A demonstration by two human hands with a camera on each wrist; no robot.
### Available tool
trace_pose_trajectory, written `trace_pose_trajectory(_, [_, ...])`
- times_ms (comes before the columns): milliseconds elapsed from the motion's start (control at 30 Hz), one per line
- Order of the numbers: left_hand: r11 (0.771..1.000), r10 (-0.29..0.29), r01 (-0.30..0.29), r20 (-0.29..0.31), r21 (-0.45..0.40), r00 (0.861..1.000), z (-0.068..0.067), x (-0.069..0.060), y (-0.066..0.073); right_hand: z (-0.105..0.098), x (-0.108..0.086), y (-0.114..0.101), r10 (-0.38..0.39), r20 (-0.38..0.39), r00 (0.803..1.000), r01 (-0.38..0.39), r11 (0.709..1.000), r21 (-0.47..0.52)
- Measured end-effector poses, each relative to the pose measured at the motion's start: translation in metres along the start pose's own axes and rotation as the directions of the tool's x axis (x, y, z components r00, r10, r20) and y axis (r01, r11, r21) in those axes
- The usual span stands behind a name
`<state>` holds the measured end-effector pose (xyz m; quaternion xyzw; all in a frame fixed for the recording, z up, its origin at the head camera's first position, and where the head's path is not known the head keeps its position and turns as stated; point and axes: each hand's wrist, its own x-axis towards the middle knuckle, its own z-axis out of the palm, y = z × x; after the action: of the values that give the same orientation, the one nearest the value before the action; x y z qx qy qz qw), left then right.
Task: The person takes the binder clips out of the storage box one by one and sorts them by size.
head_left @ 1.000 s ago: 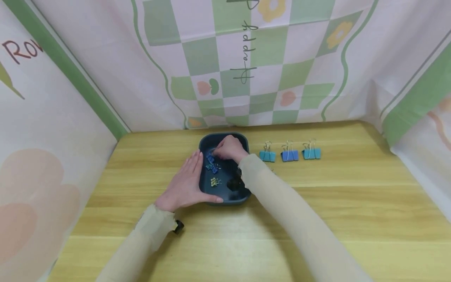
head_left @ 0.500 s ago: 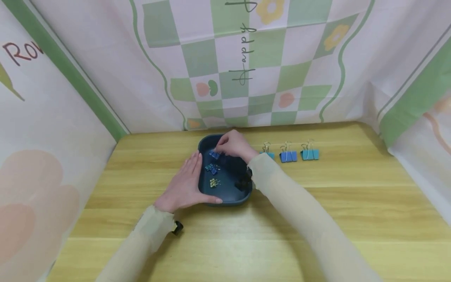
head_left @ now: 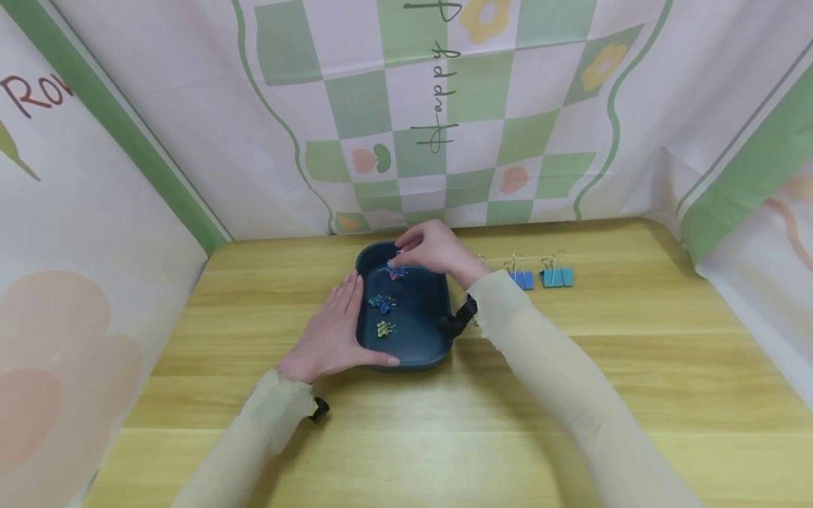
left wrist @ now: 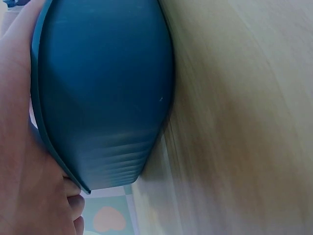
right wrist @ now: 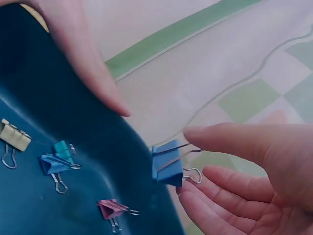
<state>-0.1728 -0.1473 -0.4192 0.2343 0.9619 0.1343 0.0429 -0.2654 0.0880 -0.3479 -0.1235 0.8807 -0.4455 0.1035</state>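
My right hand (head_left: 438, 248) pinches a blue binder clip (right wrist: 167, 164) by its wire handles, above the far end of a dark blue tray (head_left: 416, 353). On the tray's floor below is a pink binder clip (right wrist: 111, 209). Closer to me lie a small blue binder clip (right wrist: 53, 164) and a teal one (right wrist: 62, 148) touching it, then a pale yellow clip (right wrist: 15, 136). My left hand (head_left: 327, 335) rests against the tray's left side, fingers straight along the rim and thumb on the near edge.
Larger binder clips stand in a row on the wooden table (head_left: 635, 367) right of the tray, among them a blue one (head_left: 524, 280) and a teal one (head_left: 557, 277). My right wrist partly hides the row. A patterned curtain (head_left: 416, 106) hangs behind the table.
My right hand has lifted the blue binder clip from the tray's floor and shifted slightly right and away from me. The pink clip has come into sight. My left hand stays put.
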Motion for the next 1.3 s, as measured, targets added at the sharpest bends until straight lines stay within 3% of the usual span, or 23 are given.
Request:
trace_pose_trajectory(333, [1.000,-0.011,0.011,0.004,-0.002,1.000,-0.001,0.000,0.000,-0.022,-0.013,0.001,-0.050,-0.014,0.999,0.051,0.997,0.055])
trace_pose_trajectory(600, [1.000,-0.015,0.015,0.004,-0.016,1.000,-0.001,0.000,0.000,-0.044,-0.027,0.012,-0.045,-0.043,0.998,0.045,0.999,0.010])
trace_pose_trajectory(1133, [1.000,-0.007,0.007,0.001,-0.001,1.000,0.000,-0.001,0.000,-0.086,-0.059,0.045,0.075,-0.082,0.994,-0.064,0.990,0.125])
trace_pose_trajectory(1300, [1.000,-0.008,0.008,-0.003,-0.001,1.000,0.000,-0.001,0.001,-0.093,-0.070,0.056,0.093,-0.109,0.990,-0.081,0.990,0.113])
